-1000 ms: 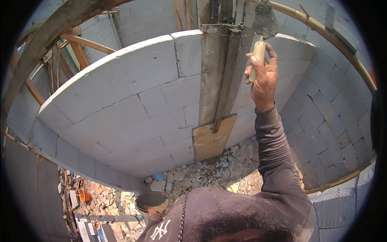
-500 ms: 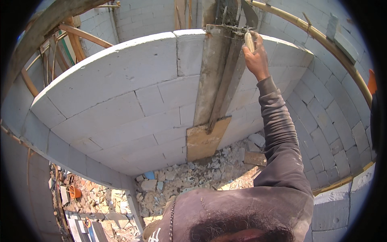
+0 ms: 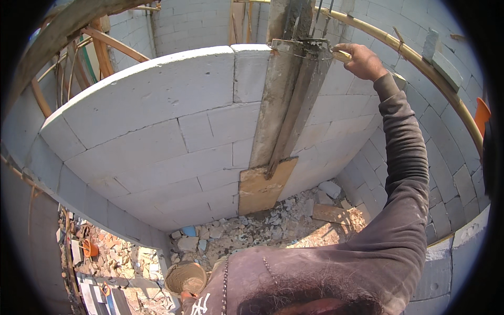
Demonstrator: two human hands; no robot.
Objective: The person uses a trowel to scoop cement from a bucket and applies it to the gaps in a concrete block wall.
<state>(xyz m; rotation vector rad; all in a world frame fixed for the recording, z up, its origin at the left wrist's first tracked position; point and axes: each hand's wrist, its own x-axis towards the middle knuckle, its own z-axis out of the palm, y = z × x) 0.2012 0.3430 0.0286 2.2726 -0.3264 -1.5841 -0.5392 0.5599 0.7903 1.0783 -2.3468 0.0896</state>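
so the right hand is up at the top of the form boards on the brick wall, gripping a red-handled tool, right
Not quite: the handle is pale and wood-coloured, not red. The head view shows the right hand gripping the tool at the top of the form boards against the block wall.

left hand out of frame

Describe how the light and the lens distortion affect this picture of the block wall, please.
Head view: hard sunlight falls on the block wall and rubble, with the grey formwork casting little shadow; the fisheye bends the wall's top edge into an arc, a black rim frames the picture, and the right hand on a wooden handle looks sharp, not blurred.
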